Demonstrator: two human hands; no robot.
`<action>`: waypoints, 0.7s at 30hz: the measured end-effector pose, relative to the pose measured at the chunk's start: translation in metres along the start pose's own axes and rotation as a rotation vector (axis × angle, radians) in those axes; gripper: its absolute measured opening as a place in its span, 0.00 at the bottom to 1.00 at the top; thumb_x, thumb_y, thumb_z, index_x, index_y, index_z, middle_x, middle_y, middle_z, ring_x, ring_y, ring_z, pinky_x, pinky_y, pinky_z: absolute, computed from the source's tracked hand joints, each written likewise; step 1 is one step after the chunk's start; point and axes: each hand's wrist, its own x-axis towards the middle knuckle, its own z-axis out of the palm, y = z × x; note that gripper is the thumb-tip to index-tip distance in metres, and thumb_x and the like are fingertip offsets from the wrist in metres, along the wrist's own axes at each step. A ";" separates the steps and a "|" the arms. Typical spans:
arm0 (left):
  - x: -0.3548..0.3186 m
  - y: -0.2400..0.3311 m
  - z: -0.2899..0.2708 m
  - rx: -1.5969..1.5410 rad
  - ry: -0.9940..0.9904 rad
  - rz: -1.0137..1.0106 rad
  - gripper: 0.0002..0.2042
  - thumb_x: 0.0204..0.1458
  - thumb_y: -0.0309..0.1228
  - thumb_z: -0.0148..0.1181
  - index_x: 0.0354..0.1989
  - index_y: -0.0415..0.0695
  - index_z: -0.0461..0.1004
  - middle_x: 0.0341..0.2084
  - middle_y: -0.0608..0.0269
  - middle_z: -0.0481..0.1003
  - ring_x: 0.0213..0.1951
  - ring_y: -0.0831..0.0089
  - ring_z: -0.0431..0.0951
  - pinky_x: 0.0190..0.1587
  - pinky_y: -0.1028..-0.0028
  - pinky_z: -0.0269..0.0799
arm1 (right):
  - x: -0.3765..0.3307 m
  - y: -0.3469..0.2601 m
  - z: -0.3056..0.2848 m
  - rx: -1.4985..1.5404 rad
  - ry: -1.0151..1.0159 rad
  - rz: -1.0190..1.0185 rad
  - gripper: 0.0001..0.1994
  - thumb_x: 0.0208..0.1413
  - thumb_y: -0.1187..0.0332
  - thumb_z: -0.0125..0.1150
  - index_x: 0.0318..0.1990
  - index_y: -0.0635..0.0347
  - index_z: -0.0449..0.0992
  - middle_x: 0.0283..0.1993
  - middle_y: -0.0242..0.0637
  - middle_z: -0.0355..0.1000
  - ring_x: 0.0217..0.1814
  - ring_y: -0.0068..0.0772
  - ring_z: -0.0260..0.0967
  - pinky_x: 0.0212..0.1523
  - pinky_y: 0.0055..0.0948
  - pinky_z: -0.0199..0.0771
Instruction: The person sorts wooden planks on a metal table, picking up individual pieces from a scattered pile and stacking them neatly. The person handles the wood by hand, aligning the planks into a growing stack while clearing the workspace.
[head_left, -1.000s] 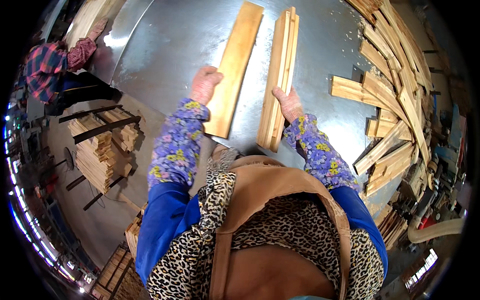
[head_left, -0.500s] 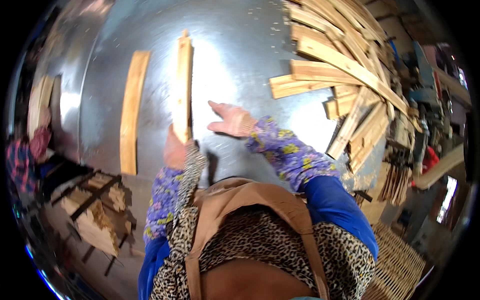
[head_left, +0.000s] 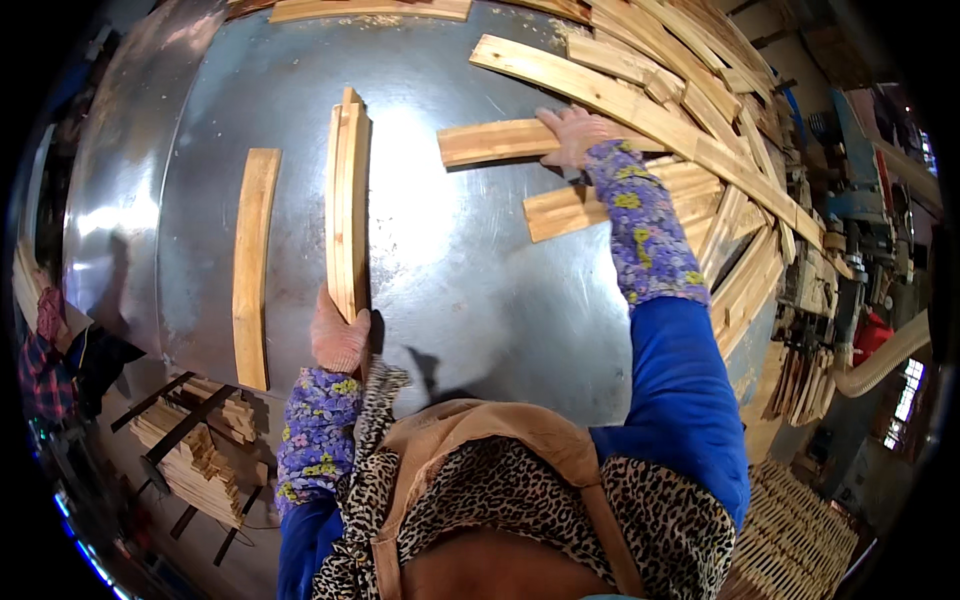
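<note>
Head view: your left hand clasps the strip bundle by its near end, your right hand spreads across a board, so grip evenly, strips flush!

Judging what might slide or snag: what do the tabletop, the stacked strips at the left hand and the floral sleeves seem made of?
Tabletop: apparently bare sheet metal, smooth but scuffed, from its grey sheen and bright glare.
Stacked strips: wood, seemingly unpainted, with pale tan, streaky faces.
Floral sleeves: likely printed cloth, matte and creased; fibre unclear.
</note>
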 end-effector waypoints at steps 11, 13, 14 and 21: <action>-0.011 0.053 0.008 0.141 0.093 0.037 0.53 0.49 0.47 0.81 0.79 0.37 0.57 0.57 0.35 0.79 0.58 0.38 0.82 0.60 0.50 0.78 | 0.034 -0.249 -0.004 1.070 -0.628 -0.047 0.43 0.72 0.25 0.41 0.60 0.57 0.85 0.45 0.45 0.87 0.50 0.42 0.86 0.54 0.45 0.83; -0.014 0.057 0.015 0.300 0.104 0.166 0.58 0.47 0.51 0.81 0.78 0.29 0.53 0.68 0.30 0.68 0.67 0.34 0.72 0.70 0.50 0.70 | 0.052 -0.233 0.014 0.654 0.003 -0.183 0.30 0.67 0.39 0.59 0.54 0.59 0.85 0.41 0.46 0.84 0.46 0.49 0.82 0.51 0.49 0.81; -0.012 0.054 0.016 0.270 0.056 0.135 0.60 0.46 0.51 0.81 0.79 0.28 0.52 0.71 0.30 0.65 0.69 0.33 0.69 0.72 0.51 0.68 | 0.056 -0.219 0.007 0.437 0.163 -0.140 0.25 0.64 0.46 0.68 0.52 0.60 0.84 0.40 0.48 0.82 0.46 0.53 0.80 0.52 0.51 0.80; 0.002 0.034 -0.005 0.040 -0.038 -0.036 0.57 0.46 0.39 0.78 0.82 0.34 0.47 0.68 0.35 0.70 0.65 0.38 0.76 0.65 0.52 0.77 | 0.057 -0.074 0.007 0.283 0.183 0.318 0.49 0.54 0.40 0.73 0.78 0.54 0.59 0.65 0.58 0.75 0.69 0.61 0.74 0.69 0.55 0.76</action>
